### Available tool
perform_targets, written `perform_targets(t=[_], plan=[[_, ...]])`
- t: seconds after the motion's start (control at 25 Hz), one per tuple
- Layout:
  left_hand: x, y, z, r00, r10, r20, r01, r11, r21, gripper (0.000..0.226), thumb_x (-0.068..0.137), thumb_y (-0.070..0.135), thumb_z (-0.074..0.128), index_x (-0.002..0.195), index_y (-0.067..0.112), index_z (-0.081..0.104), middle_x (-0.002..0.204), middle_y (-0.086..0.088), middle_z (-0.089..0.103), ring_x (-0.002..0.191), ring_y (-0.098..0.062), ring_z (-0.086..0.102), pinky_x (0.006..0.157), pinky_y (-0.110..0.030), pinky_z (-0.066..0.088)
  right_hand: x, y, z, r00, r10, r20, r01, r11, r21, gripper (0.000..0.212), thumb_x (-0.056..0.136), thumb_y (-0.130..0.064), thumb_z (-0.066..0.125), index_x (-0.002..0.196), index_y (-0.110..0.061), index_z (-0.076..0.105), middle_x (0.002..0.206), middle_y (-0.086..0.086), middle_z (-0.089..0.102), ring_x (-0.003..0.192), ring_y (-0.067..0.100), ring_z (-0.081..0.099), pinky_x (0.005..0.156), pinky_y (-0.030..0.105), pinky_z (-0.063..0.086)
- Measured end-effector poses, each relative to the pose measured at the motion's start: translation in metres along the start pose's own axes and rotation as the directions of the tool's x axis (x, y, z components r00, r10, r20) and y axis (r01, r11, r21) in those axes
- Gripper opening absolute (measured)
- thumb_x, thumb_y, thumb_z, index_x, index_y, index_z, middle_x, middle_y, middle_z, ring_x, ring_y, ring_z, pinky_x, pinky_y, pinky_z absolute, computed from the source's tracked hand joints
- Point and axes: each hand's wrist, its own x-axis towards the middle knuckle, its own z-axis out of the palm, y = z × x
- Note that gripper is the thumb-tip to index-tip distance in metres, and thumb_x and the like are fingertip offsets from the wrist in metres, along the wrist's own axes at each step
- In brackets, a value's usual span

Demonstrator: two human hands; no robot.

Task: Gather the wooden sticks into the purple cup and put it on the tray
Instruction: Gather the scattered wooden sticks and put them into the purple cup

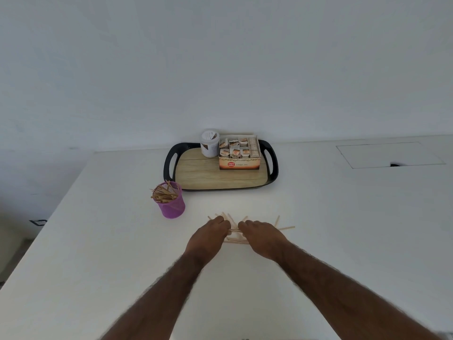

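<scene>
A purple mesh cup [172, 206] stands on the white table, left of centre, with many wooden sticks [164, 191] poking out of its top. In front of it and to the right, several loose wooden sticks [285, 227] lie fanned on the table. My left hand [208, 234] and my right hand [262, 236] rest side by side on that pile, fingers curled around the sticks between them; my hands hide most of the pile. The black-rimmed tray [210, 176] with a wood-look floor sits behind the cup, against the wall.
On the tray's back right stand a white jar [209, 143] and an open box of tea sachets [239, 153]. A flush hatch [389, 154] is set into the table at the far right. The table's left edge [49, 217] drops off beside the cup.
</scene>
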Motion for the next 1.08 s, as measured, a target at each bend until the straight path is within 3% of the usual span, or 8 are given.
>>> perform_targets(t=[0.2,0.44,0.6,0.76,0.84,0.96,1.0,1.08], plan=[[0.002,0.005,0.0,1.0,0.019,-0.024,-0.019,0.999,-0.03,0.01,0.1,0.017,0.057,0.098,0.017,0.066,0.097,0.002,0.058,0.083,-0.017,0.059,0.068,-0.034,0.049,0.006,-0.002,-0.001,0.998,0.05,0.022,-0.049,0.998,-0.028,0.021,0.102,-0.031,0.044,0.111,-0.013,0.051,0.098,0.008,0.065,0.082,0.032,0.066,0.067,0.041,0.046],[-0.001,0.016,0.003,0.997,0.06,-0.044,-0.061,0.998,-0.029,0.017,0.101,0.014,0.055,0.106,0.019,0.071,0.099,0.002,0.058,0.085,-0.014,0.059,0.071,-0.026,0.049,0.013,-0.008,-0.005,0.986,0.167,0.009,-0.167,0.985,-0.032,0.045,0.1,-0.052,0.046,0.097,-0.013,0.066,0.093,0.007,0.07,0.083,0.028,0.069,0.064,0.034,0.041],[0.001,0.016,0.0,0.996,0.081,-0.042,-0.082,0.996,-0.028,0.019,0.101,0.012,0.055,0.106,0.018,0.072,0.1,0.002,0.058,0.086,-0.012,0.058,0.075,-0.021,0.048,0.011,-0.013,-0.006,0.98,0.197,-0.009,-0.196,0.98,0.024,0.037,0.1,-0.049,0.045,0.103,-0.015,0.061,0.093,0.005,0.071,0.082,0.028,0.069,0.064,0.034,0.041],[0.004,0.025,-0.006,0.993,0.113,-0.043,-0.111,0.992,0.058,0.016,0.102,0.014,0.053,0.1,0.016,0.069,0.098,0.0,0.056,0.089,-0.015,0.058,0.077,-0.03,0.054,0.016,-0.017,-0.011,0.969,0.245,0.04,-0.247,0.964,0.094,0.022,0.094,-0.033,0.045,0.083,-0.019,0.06,0.086,0.003,0.071,0.078,0.025,0.067,0.061,0.031,0.039],[0.004,0.03,-0.014,0.985,0.09,-0.148,-0.096,0.995,-0.03,0.014,0.101,0.023,0.056,0.109,0.019,0.067,0.11,0.001,0.06,0.1,-0.014,0.059,0.08,-0.021,0.047,0.018,-0.013,-0.015,0.961,0.276,0.028,-0.277,0.949,0.149,0.02,0.093,-0.031,0.045,0.077,-0.022,0.054,0.079,0.001,0.069,0.073,0.024,0.066,0.06,0.03,0.038],[-0.001,0.039,-0.028,0.973,-0.081,-0.218,0.019,0.962,-0.273,0.049,0.099,0.053,0.051,0.14,0.027,0.051,0.137,0.016,0.049,0.119,0.003,0.047,0.094,-0.014,0.037,0.02,-0.005,-0.026,0.947,0.32,-0.013,-0.298,0.893,0.336,0.037,0.099,-0.04,0.046,0.067,-0.023,0.048,0.063,-0.008,0.056,0.058,0.013,0.057,0.054,0.031,0.041],[-0.002,0.045,-0.03,0.95,-0.188,-0.249,0.074,0.911,-0.406,0.052,0.099,0.058,0.047,0.141,0.028,0.05,0.139,0.017,0.048,0.122,0.004,0.046,0.096,-0.014,0.039,0.022,-0.004,-0.033,0.938,0.345,-0.036,-0.294,0.847,0.443,0.041,0.101,-0.043,0.047,0.064,-0.024,0.049,0.06,-0.008,0.054,0.054,0.01,0.053,0.053,0.03,0.043],[-0.004,0.059,-0.026,0.844,-0.456,-0.283,0.152,0.709,-0.689,0.036,0.101,0.051,0.048,0.13,0.031,0.057,0.131,0.015,0.057,0.122,-0.002,0.053,0.099,-0.018,0.045,0.025,-0.002,-0.051,0.881,0.46,-0.108,-0.265,0.671,0.692,0.048,0.101,-0.043,0.053,0.058,-0.023,0.045,0.051,-0.01,0.046,0.044,0.005,0.042,0.046,0.025,0.037]])
